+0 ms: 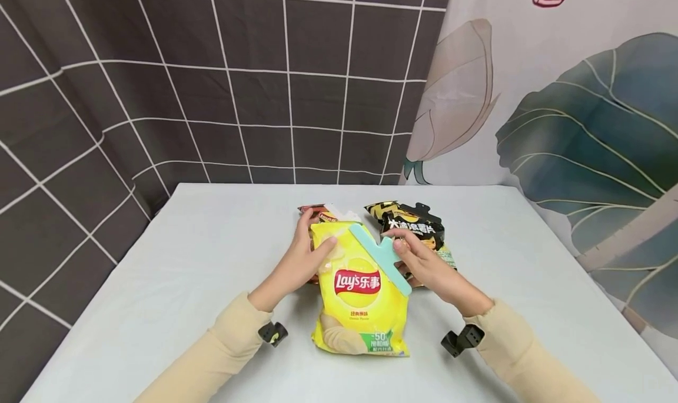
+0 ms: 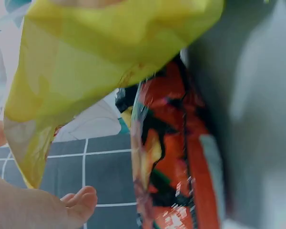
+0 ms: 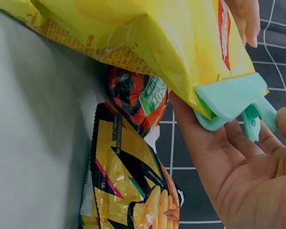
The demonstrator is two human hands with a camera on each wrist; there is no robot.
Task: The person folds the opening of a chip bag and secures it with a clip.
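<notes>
A yellow Lay's chip bag [image 1: 360,320] stands in front of me, tilted slightly. My left hand [image 1: 299,265] holds its upper left corner, thumb on the front and fingers behind. Across the upper right corner lies a teal bag clip [image 1: 389,262], its two sides straddling the bag's edge in the right wrist view. The thumb and fingers of my right hand [image 1: 426,267] pinch the clip's handle. In the left wrist view the bag covers part of the left hand [image 2: 43,207].
Behind the yellow bag are a red chip bag [image 2: 169,143] with a white clip [image 1: 344,216] and a black-and-gold chip bag [image 1: 415,226] with a black clip [image 1: 421,212]. All are on a white table [image 1: 212,232], with a dark grid-patterned cloth [image 1: 254,97] hanging beyond.
</notes>
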